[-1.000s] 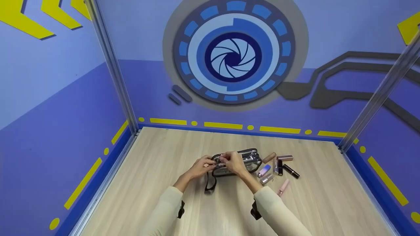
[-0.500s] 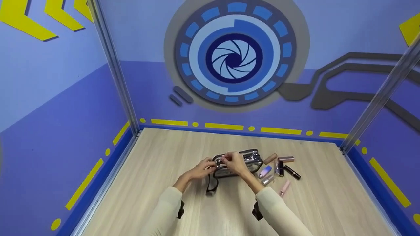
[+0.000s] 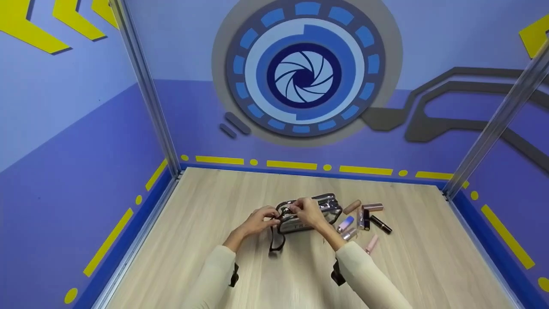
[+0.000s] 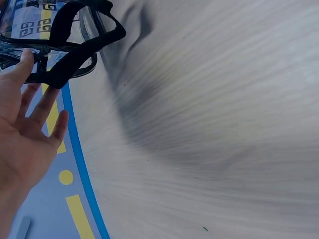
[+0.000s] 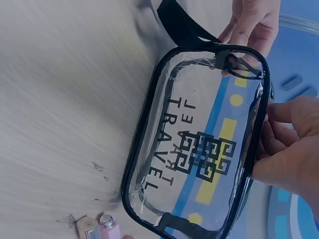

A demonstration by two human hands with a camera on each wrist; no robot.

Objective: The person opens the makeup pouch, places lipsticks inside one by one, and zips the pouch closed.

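Note:
A clear travel pouch (image 3: 295, 225) with black trim and TRAVEL lettering sits on the wooden table, its black wrist strap (image 3: 279, 245) hanging from the left end. My left hand (image 3: 257, 220) pinches that end near the strap; in the left wrist view its thumb lies on top and its fingers reach below. The right hand (image 3: 308, 212) pinches the top edge with thumb and fingers bent. The right wrist view shows this pinch side-on, along the trim of the pouch (image 5: 205, 157); what lies between the fingertips is hidden.
Right of the pouch lie several cosmetic tubes: a brown one (image 3: 352, 207), a rose-gold one (image 3: 372, 207), a blue-purple one (image 3: 345, 224), a black one (image 3: 381, 224) and a pink one (image 3: 372, 243). Blue-purple panels (image 3: 193, 124) stand behind and beside the table (image 3: 206, 193).
The pouch has tipped a little, so more of its front lettering shows. My right fingertips have moved slightly right along the top. The left hand stays at the strap end.

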